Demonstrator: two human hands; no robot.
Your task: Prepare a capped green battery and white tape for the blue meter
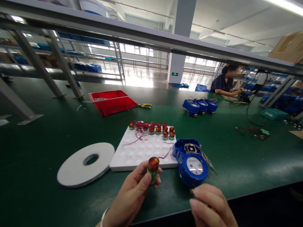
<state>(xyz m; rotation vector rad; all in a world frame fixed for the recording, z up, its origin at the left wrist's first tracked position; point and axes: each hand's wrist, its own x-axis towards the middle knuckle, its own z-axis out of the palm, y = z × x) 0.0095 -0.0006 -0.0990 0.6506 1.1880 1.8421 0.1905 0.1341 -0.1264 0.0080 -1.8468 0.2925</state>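
Observation:
My left hand (pixel 132 192) is closed around a battery (pixel 153 171), a small cylinder with a green body and a red-amber top. The battery is upright, and thin red wires trail from it towards the meter. My right hand (pixel 213 205) is at the lower right with thumb and forefinger apart, its fingertips close to the brass fitting of a blue water meter (pixel 193 176). I cannot tell if they touch it. The meter's upper compartment is uncovered, showing wiring. Similar batteries (pixel 151 130) with red leads stand along the back of a white foam tray (pixel 144 157).
A white tape roll (pixel 71 167) lies left of the tray. Behind are a red bin (pixel 113 102), yellow-handled pliers (pixel 144 106) and three blue meters (pixel 200 107). Loose wired parts (pixel 258 132) lie at right. A co-worker (pixel 226 82) sits across the bench; a shelf beam (pixel 151 39) runs overhead.

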